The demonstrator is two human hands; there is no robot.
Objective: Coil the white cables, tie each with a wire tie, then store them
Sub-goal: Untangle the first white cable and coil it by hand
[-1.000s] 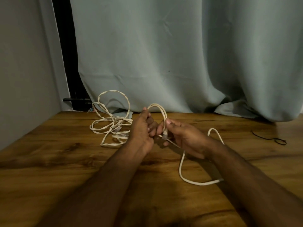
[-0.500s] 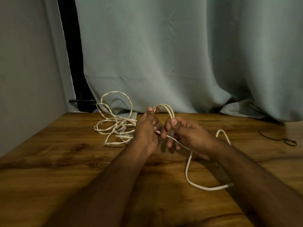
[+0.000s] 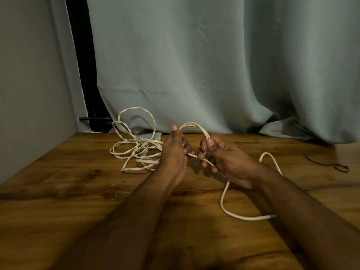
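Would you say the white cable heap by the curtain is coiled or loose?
Loose: the cable heap sprawls in uneven, untied loops on the table.

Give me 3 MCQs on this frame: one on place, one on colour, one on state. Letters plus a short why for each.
1. Where does the loose tangle of white cable lie?
A. on the wooden table, left of the left hand
B. on the floor under the curtain
C. draped over the right forearm

2. What colour is the thin tie lying at the far right of the table?
A. red
B. black
C. yellow

3. What is the state of the two hands?
A. both flat and open on the table
B. both hold one arched cable loop between them
C. only the right one holds cable

Key:
1. A: the tangle sits on the tabletop, just left of the left hand.
2. B: it shows as a dark, black line against the wood.
3. B: the left hand and the right hand each have a grip on the loop.
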